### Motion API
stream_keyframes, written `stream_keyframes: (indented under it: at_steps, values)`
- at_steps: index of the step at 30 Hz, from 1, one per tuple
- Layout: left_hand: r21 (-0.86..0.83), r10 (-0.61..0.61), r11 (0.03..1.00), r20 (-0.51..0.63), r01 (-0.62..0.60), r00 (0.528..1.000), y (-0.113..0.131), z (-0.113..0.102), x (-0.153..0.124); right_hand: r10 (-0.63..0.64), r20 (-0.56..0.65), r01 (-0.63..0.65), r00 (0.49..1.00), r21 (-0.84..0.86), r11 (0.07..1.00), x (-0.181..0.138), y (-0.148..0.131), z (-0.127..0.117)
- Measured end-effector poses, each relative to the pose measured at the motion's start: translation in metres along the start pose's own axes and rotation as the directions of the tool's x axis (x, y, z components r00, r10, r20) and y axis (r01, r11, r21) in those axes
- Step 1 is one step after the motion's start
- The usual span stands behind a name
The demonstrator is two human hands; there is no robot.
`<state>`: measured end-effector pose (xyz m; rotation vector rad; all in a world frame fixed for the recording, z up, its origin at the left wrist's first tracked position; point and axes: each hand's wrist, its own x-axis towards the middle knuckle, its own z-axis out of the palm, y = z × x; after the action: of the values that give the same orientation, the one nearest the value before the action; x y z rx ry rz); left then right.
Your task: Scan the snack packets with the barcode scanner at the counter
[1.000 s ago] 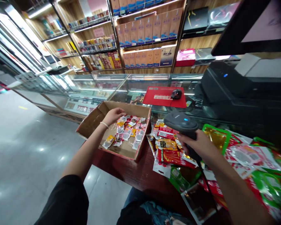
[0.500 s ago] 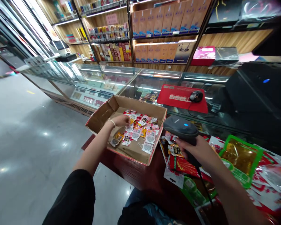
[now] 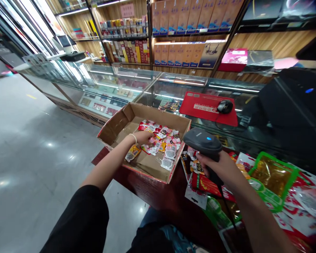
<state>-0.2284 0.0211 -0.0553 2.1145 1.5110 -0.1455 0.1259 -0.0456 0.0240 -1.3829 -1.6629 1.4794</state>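
My left hand (image 3: pixel 144 137), with a pale band at the wrist, reaches into a shallow cardboard box (image 3: pixel 116 128). Its fingers are curled together over the small snack packets (image 3: pixel 170 151); the fingertips are partly hidden, and what they pinch, if anything, does not show. The packets are red, white, pink and yellow. My right hand (image 3: pixel 221 166) is wrapped round the grip of a black barcode scanner (image 3: pixel 202 141) with a blue light on top. It is held just right of the box, above a pile of larger snack bags, its cable hanging down.
The box rests on a dark red wooden surface (image 3: pixel 158 196). Green-edged and red snack bags (image 3: pixel 274 172) crowd the right. Behind is a glass counter (image 3: pixel 137 82) with a red mouse pad (image 3: pixel 192 105), a black mouse (image 3: pixel 224 106) and a dark monitor (image 3: pixel 295 105). Stocked shelves line the wall.
My left hand has moved right and slightly down over the packets, and some packets beneath it have shifted. My right hand keeps hold of the barcode scanner. The view has tilted slightly.
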Motion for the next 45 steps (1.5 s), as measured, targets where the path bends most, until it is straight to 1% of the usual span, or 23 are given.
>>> stream_keyframes:
  at_steps: [2, 4, 5, 7, 9, 12, 14, 16, 19, 23, 25, 26, 28, 30, 33, 35, 38, 40, 45]
  values:
    - [-0.176, -0.035, 0.984, -0.158, 0.006, 0.987, 0.005, -0.01, -0.001, 0.004, -0.006, -0.004, 1.0, 0.011, 1.0, -0.002, -0.001, -0.001]
    - [-0.392, -0.079, 0.919, -0.306, -0.05, 0.949, 0.009, -0.019, -0.003, 0.015, -0.003, -0.015, 1.0, 0.016, 1.0, -0.005, 0.0, -0.004]
    - [-0.505, -0.106, 0.858, -0.356, -0.095, 0.929, 0.011, -0.023, -0.005, 0.021, -0.004, -0.021, 1.0, 0.018, 1.0, -0.006, 0.001, -0.006]
    - [-0.704, -0.161, 0.686, -0.396, -0.186, 0.904, 0.016, -0.03, -0.01, 0.031, -0.007, -0.031, 0.999, 0.026, 0.999, -0.008, 0.004, -0.009]
    - [-0.835, -0.196, 0.493, -0.381, -0.245, 0.903, 0.022, -0.037, -0.017, 0.025, -0.02, -0.024, 0.999, 0.04, 0.999, -0.01, 0.009, -0.012]
    - [-0.918, -0.209, 0.248, -0.363, -0.309, 0.908, 0.034, -0.046, -0.027, 0.004, -0.053, 0.0, 0.999, 0.071, 0.997, -0.014, 0.014, -0.016]
    - [-0.947, -0.206, 0.084, -0.322, -0.311, 0.924, 0.044, -0.05, -0.033, -0.004, -0.063, 0.009, 0.998, 0.089, 0.996, -0.017, 0.016, -0.018]
    - [-0.959, -0.191, -0.051, -0.263, -0.277, 0.946, 0.056, -0.05, -0.037, -0.01, -0.067, 0.017, 0.998, 0.109, 0.994, -0.021, 0.017, -0.02]
    - [-0.955, -0.181, -0.178, -0.204, -0.236, 0.962, 0.076, -0.047, -0.039, -0.016, -0.066, 0.024, 0.998, 0.128, 0.991, -0.026, 0.018, -0.025]
    - [-0.924, -0.181, -0.292, -0.201, -0.248, 0.963, 0.104, -0.043, -0.037, -0.024, -0.093, 0.04, 0.995, 0.175, 0.984, -0.031, 0.013, -0.031]
    - [-0.91, -0.199, -0.302, -0.23, -0.282, 0.953, 0.116, -0.042, -0.033, -0.03, -0.11, 0.052, 0.993, 0.203, 0.978, -0.032, 0.009, -0.035]
    - [-0.907, -0.223, -0.286, -0.249, -0.308, 0.942, 0.12, -0.042, -0.031, -0.029, -0.119, 0.055, 0.993, 0.216, 0.975, -0.032, 0.007, -0.036]
    - [-0.906, -0.271, -0.224, -0.296, -0.359, 0.916, 0.129, -0.04, -0.026, -0.021, -0.127, 0.05, 0.992, 0.237, 0.97, -0.032, 0.004, -0.039]
    - [-0.906, -0.286, -0.155, -0.34, -0.393, 0.896, 0.136, -0.036, -0.022, -0.019, -0.129, 0.052, 0.991, 0.251, 0.967, -0.03, 0.003, -0.042]
    - [-0.918, -0.283, -0.077, -0.354, -0.389, 0.892, 0.146, -0.029, -0.014, -0.049, -0.124, 0.075, 0.991, 0.217, 0.973, -0.024, 0.003, -0.044]
    - [-0.933, -0.279, -0.024, -0.339, -0.359, 0.899, 0.151, -0.024, -0.01, -0.091, -0.111, 0.112, 0.99, 0.199, 0.974, -0.018, 0.004, -0.047]
    - [-0.941, -0.245, 0.044, -0.337, -0.337, 0.909, 0.158, -0.019, -0.003, -0.135, -0.104, 0.155, 0.985, 0.219, 0.963, -0.007, 0.001, -0.051]
    - [-0.935, -0.243, 0.063, -0.354, -0.349, 0.903, 0.162, -0.019, 0.001, -0.175, -0.09, 0.191, 0.98, 0.222, 0.956, 0.001, -0.002, -0.054]
    - [-0.919, -0.267, 0.073, -0.393, -0.388, 0.88, 0.175, -0.024, 0.012, -0.2, -0.085, 0.214, 0.976, 0.223, 0.951, 0.018, -0.007, -0.057]
